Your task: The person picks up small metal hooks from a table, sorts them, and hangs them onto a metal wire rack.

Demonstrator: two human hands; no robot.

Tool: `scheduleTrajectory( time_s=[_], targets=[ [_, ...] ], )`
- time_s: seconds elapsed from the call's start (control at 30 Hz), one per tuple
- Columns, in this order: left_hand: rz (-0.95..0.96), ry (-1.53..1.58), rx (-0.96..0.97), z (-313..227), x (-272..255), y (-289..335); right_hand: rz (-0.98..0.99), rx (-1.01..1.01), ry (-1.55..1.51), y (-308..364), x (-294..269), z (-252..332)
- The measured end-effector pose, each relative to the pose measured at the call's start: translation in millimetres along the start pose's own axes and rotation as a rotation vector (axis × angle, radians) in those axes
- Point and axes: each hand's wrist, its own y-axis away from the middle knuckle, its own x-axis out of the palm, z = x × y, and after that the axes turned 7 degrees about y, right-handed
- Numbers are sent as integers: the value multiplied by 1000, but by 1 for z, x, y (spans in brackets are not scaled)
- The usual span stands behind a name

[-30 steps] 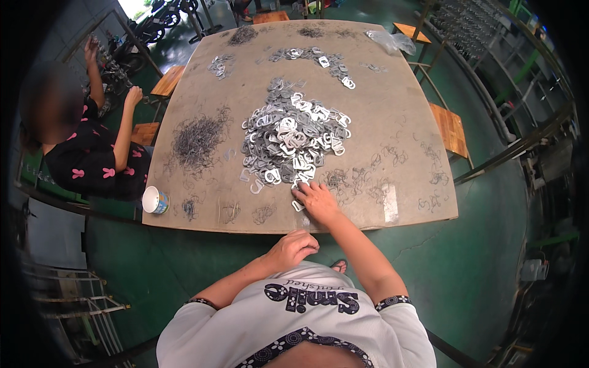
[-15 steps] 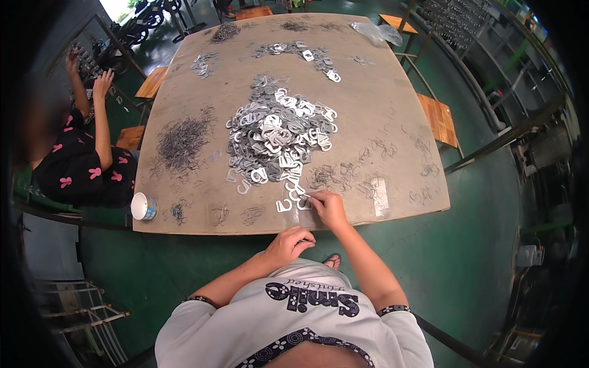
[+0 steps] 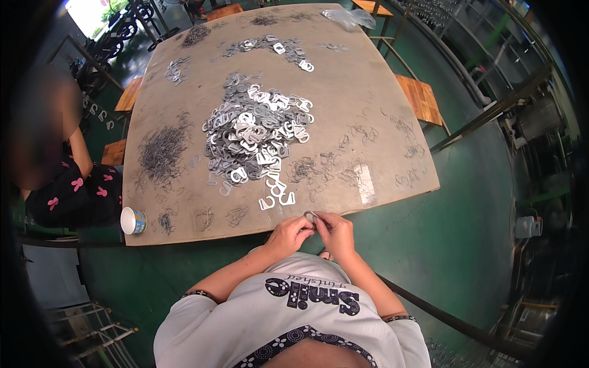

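Observation:
Just off the table's near edge, my two hands meet at the fingertips. My right hand (image 3: pixel 336 234) is closed in a pinch on a flat metal hook (image 3: pixel 310 214), whose curved end shows above the fingers. My left hand (image 3: pixel 290 236) is closed too, thumb and fingers pressed together against the hook's lower part; whatever it grips there is hidden. Beyond them, a few loose flat hooks (image 3: pixel 286 197) lie at the near tip of a big heap of grey and silvery hooks (image 3: pixel 251 135) on the table (image 3: pixel 343 110).
Thin dark wire pieces lie in a heap (image 3: pixel 164 153) at left and in loose clusters (image 3: pixel 307 172) at right. A paper cup (image 3: pixel 130 221) stands at the near left corner. A plastic bag (image 3: pixel 350 18) lies at the far edge. Another person (image 3: pixel 67 190) sits left; wooden stools (image 3: pixel 419 98) surround the table.
My right hand has drawn back from the loose hooks to my left hand, bringing one hook with it. The view has shifted, and the other person's raised hands have come down.

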Motion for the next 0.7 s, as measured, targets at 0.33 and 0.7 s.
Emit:
scheduleTrajectory(
  time_s=[0.33,0.7],
  targets=[
    [55,-15,-31,-5,6,-10,-86,-167,218,14,-11,7],
    [-109,-544,-147,80,-22,-83,-110,-179,266,29,-29,-4]
  ],
)
